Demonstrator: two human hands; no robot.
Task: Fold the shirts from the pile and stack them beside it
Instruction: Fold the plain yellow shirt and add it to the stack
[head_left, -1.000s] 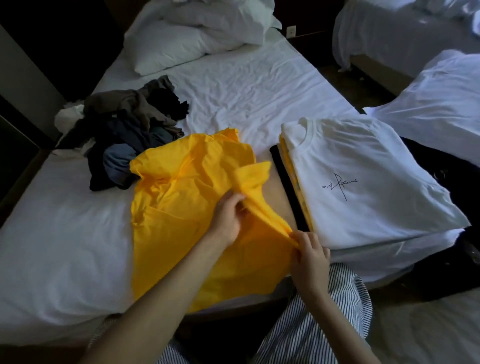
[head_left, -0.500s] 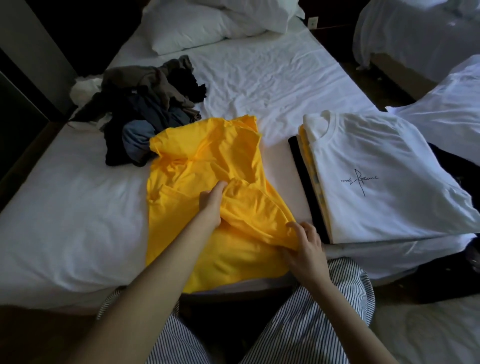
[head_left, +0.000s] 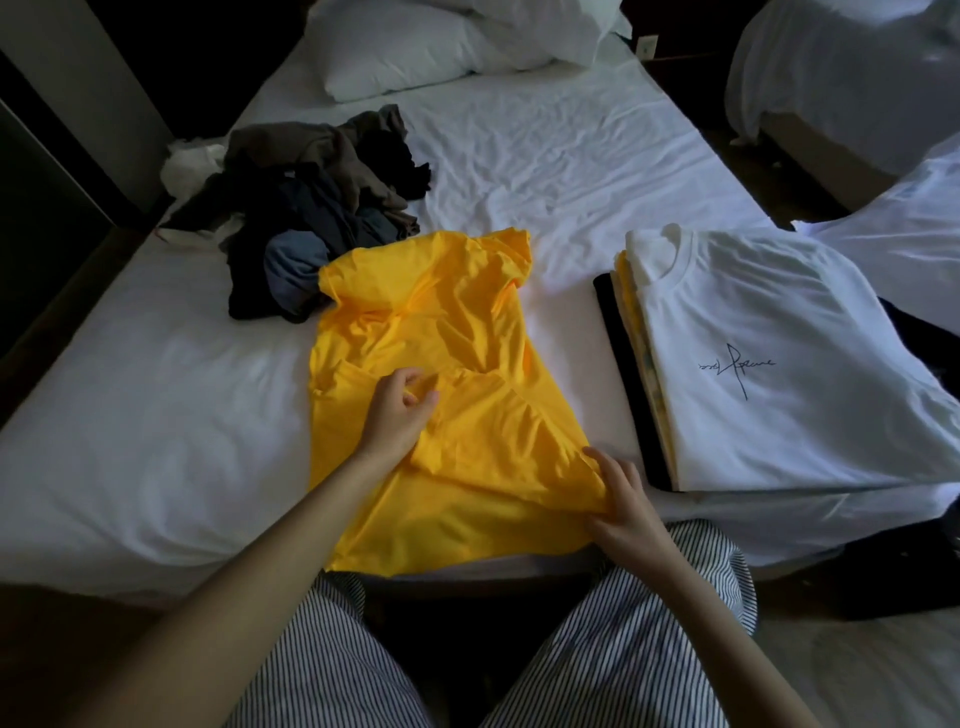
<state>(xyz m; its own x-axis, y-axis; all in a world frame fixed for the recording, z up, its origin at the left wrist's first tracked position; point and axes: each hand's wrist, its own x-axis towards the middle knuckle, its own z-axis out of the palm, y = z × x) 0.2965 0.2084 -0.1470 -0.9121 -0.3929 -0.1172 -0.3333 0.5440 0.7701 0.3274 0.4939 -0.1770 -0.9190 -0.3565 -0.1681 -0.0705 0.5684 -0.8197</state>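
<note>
Head view: left hand (head_left: 397, 415) curled on yellow shirt (head_left: 457, 322), grip unclear; right hand (head_left: 621, 501) pinches its edge.

Bedroom, maybe hotel: two beds (head_left: 519, 171), white pillows (head_left: 405, 52).

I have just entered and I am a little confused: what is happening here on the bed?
A person is folding a yellow shirt spread on the bed. The right hand grips its near right edge; the left hand rests on its middle, fingers curled, perhaps pinching cloth. An unfolded dark pile lies far left, a folded stack with a white shirt on top to the right.
</note>
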